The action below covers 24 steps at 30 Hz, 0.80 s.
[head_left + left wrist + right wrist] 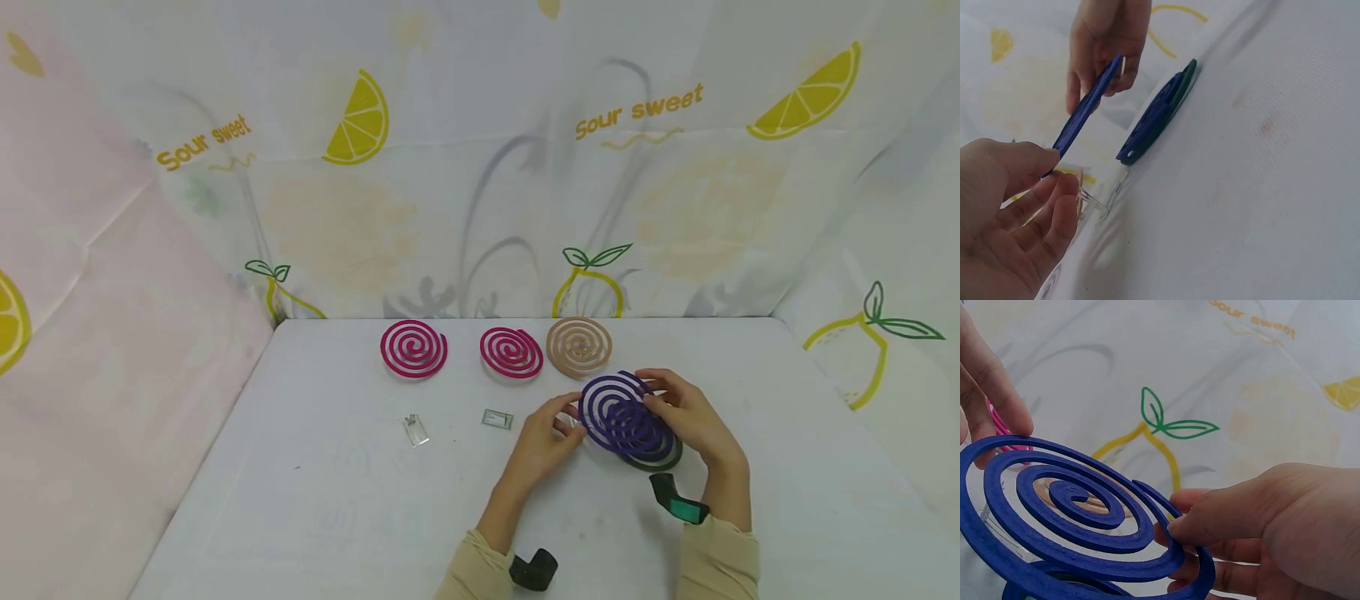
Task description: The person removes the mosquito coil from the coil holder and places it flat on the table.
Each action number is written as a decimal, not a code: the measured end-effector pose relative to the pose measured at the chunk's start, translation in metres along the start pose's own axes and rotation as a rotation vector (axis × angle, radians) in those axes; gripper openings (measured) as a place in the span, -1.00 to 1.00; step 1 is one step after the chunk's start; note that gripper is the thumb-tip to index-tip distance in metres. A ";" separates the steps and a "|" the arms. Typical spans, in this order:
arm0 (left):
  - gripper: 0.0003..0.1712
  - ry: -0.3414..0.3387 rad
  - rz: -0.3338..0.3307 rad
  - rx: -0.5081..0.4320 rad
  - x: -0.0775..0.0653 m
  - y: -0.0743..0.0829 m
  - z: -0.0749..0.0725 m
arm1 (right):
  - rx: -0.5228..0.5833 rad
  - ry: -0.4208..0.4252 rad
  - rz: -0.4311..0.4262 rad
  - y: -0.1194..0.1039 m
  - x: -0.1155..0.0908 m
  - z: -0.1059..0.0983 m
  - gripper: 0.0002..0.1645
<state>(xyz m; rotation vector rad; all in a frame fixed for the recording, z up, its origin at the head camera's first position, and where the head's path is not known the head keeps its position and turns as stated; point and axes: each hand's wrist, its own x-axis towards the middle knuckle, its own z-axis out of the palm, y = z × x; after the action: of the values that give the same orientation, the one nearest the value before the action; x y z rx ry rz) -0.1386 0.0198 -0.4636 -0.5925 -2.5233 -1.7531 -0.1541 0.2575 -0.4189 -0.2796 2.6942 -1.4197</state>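
blue coil (615,406): lifted off the table and tilted, held between both hands near the middle of the table, just in front of the tan coil

right hand (693,417): pinching the blue coil's right edge, thumb on top and fingers underneath, you can see it really well in the right wrist view (1272,525)

left hand (542,437): thumb and fingertips on the coil's left edge, so it's gripping that side too. In the left wrist view (1016,206) there's also something small and clear right by the fingers, looks like one of the little stands, but honestly can't tell if the hand holds it or it just sits on the table

stack (648,446): another blue coil lying on a dark green one, flat on the table right under and a bit to the right of the lifted coil, not touching it as far as the left wrist view shows

pink coils: two of them, (413,348) and (512,352), lying flat in a row at the back of the table

tan coil (578,345): same row, rightmost

stands: two small clear metal-ish bits, (416,430) and (497,418), left of the hands

table (337,500): white, with lemon-print cloth behind it
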 end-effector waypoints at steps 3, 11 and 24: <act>-0.45 -0.011 0.014 0.000 -0.001 0.001 0.002 | -0.009 0.006 0.008 0.002 -0.001 -0.001 -0.52; -0.46 -0.042 0.004 -0.004 -0.001 0.000 0.008 | -0.012 0.014 0.026 0.008 -0.003 -0.004 -0.53; -0.45 -0.080 0.031 -0.005 -0.003 -0.002 0.018 | -0.033 0.020 0.058 0.012 -0.007 -0.009 -0.53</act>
<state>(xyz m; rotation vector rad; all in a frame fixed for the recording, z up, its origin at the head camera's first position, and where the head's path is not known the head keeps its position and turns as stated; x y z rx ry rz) -0.1332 0.0347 -0.4725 -0.7126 -2.5471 -1.7613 -0.1500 0.2727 -0.4244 -0.1892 2.7203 -1.3711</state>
